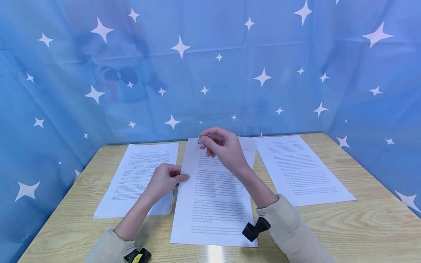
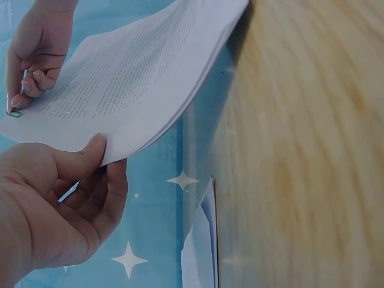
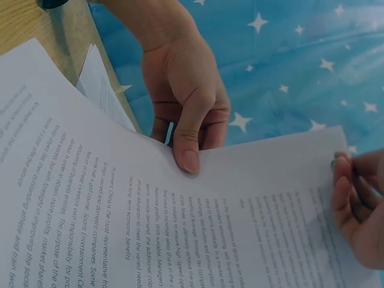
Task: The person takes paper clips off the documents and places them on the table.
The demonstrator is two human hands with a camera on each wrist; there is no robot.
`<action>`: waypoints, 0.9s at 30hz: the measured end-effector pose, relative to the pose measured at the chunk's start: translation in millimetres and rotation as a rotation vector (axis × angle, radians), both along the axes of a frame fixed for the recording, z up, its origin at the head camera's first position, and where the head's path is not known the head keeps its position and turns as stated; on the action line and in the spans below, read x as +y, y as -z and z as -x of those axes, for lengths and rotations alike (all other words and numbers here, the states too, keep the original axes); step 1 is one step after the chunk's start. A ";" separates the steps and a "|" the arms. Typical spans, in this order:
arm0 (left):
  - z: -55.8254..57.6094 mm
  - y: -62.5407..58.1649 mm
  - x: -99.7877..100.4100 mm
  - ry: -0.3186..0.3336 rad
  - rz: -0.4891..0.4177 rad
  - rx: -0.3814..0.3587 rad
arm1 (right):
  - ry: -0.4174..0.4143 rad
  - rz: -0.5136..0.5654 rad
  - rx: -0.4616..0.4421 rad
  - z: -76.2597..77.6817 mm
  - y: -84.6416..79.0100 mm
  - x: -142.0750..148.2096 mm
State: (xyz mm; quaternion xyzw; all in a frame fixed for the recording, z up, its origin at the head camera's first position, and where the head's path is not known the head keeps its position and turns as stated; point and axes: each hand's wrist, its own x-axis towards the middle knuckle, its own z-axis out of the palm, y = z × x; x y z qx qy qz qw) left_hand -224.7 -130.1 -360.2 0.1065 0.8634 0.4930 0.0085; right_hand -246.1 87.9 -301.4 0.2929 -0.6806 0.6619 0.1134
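Note:
A sheaf of printed sheets [image 1: 217, 197] is held tilted up off the table in the middle. My left hand [image 1: 166, 179] grips its left edge, thumb on the printed face and fingers behind, as the left wrist view shows with the left hand [image 2: 72, 198]. At the top edge, near the left corner, my right hand [image 1: 220, 146] pinches a small green paper clip [image 2: 14, 114] between thumb and fingertips. The clip overlaps the paper's top edge. In the right wrist view the right hand [image 3: 363, 204] partly covers the clip.
On the wooden table [image 1: 371, 226], a stack of printed paper [image 1: 112, 193] lies to the left. To the right lies another printed stack [image 1: 315, 182], with clips at its top edge. A blue curtain [image 1: 210, 73] with white stars stands behind the table and along both sides.

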 end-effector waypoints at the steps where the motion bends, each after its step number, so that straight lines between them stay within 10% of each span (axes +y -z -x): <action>1: 0.1 -0.2 0.3 -0.002 0.003 0.000 | 0.004 0.008 0.005 0.0 -0.1 0.2; 27: 0.0 1.2 -1.6 -0.006 0.029 0.007 | 0.107 0.004 -0.045 -11.0 -5.6 31.4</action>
